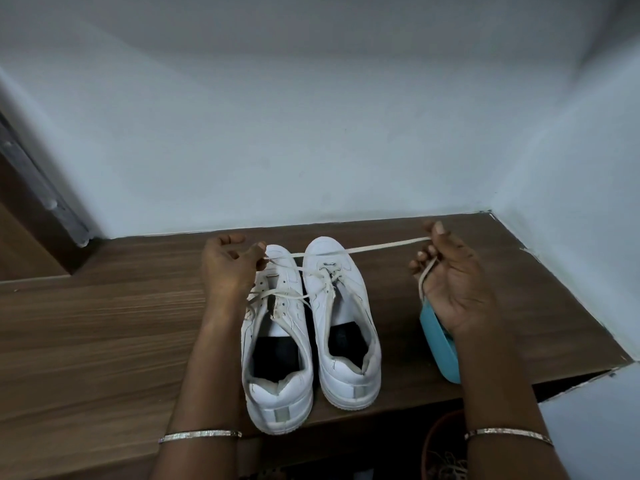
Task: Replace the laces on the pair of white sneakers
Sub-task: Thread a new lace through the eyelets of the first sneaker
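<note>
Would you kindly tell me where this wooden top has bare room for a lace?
The brown wooden top is bare left of the left hand. Right of the two white sneakers, the teal plastic container and right hand crowd it.

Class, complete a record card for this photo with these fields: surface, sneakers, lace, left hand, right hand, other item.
Surface: wooden tabletop in a white-walled corner
Sneakers: left sneaker and right sneaker, side by side, toes towards the wall, both loosely laced
Lace: white lace stretched between both hands above the toes
Left hand: pinches one end
Right hand: grips the lace, its tail hanging below
Other item: teal container under the right wrist
</note>
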